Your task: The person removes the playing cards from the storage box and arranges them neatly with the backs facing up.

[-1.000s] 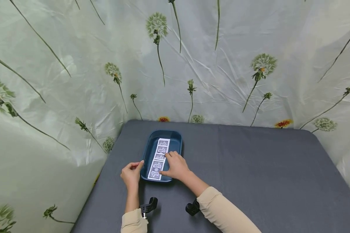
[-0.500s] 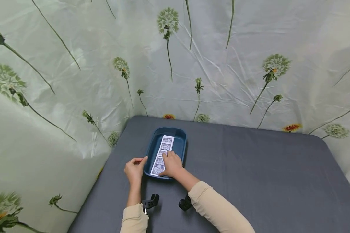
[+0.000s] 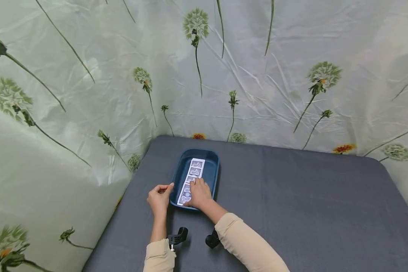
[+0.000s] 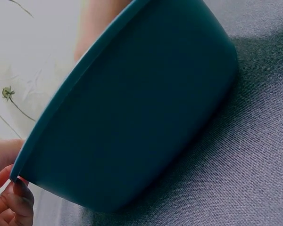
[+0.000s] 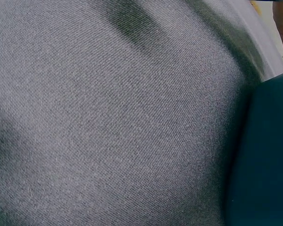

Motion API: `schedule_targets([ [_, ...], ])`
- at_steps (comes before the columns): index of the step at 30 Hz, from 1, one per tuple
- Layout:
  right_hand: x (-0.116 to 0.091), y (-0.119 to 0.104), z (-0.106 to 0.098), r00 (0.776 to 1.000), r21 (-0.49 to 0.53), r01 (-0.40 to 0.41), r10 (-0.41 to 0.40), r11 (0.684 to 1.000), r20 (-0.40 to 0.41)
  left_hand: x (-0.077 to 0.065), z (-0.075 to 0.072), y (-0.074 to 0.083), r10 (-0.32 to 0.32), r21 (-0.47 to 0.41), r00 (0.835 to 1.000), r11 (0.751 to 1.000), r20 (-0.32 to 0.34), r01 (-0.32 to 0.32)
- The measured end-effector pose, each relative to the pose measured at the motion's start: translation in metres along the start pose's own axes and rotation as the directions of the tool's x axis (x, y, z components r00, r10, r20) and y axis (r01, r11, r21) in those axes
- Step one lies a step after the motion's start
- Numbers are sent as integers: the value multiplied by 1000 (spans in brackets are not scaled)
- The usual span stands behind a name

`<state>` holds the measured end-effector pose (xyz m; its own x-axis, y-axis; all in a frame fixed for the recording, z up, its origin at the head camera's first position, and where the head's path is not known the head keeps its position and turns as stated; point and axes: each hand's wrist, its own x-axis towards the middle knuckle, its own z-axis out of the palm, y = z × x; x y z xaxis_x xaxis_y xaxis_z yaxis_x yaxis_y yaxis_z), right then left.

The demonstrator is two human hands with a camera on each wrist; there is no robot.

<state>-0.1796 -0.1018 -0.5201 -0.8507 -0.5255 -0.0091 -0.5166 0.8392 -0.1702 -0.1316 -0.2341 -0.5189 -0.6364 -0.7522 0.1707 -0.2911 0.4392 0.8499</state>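
A dark blue tray (image 3: 212,181) rests on the grey table, with a column of overlapping playing cards (image 3: 195,172) face down inside it. My left hand (image 3: 159,200) pinches the tray's left rim between thumb and fingers. The left wrist view shows those fingers (image 4: 20,197) on both sides of the rim. My right hand (image 3: 200,193) reaches over the tray's near right side, fingers bent and thumb apart, at opposite ends of the nearest card. It covers that card's right part. In the right wrist view the tray's outer wall (image 5: 264,160) hides the cards.
The grey cloth-covered table (image 3: 292,204) extends to the right of the tray. A pale curtain (image 3: 265,83) printed with dandelions hangs behind and along the left. Black wrist camera mounts (image 3: 178,236) sit near the tray's front.
My right hand has shifted left over the nearest card, hiding more of it. My left hand keeps its hold on the rim. The head view has turned slightly.
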Motion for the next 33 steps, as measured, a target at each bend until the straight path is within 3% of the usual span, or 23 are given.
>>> schedule_targets([
  [20,1,4,-3,997,42,-29,26,999,74,-1,1,1,25,-27,1000,999,-6,-25],
  [33,2,7,-6,999,99,31,-32,995,7,-1,0,4,48,-38,999,998,-18,-48],
])
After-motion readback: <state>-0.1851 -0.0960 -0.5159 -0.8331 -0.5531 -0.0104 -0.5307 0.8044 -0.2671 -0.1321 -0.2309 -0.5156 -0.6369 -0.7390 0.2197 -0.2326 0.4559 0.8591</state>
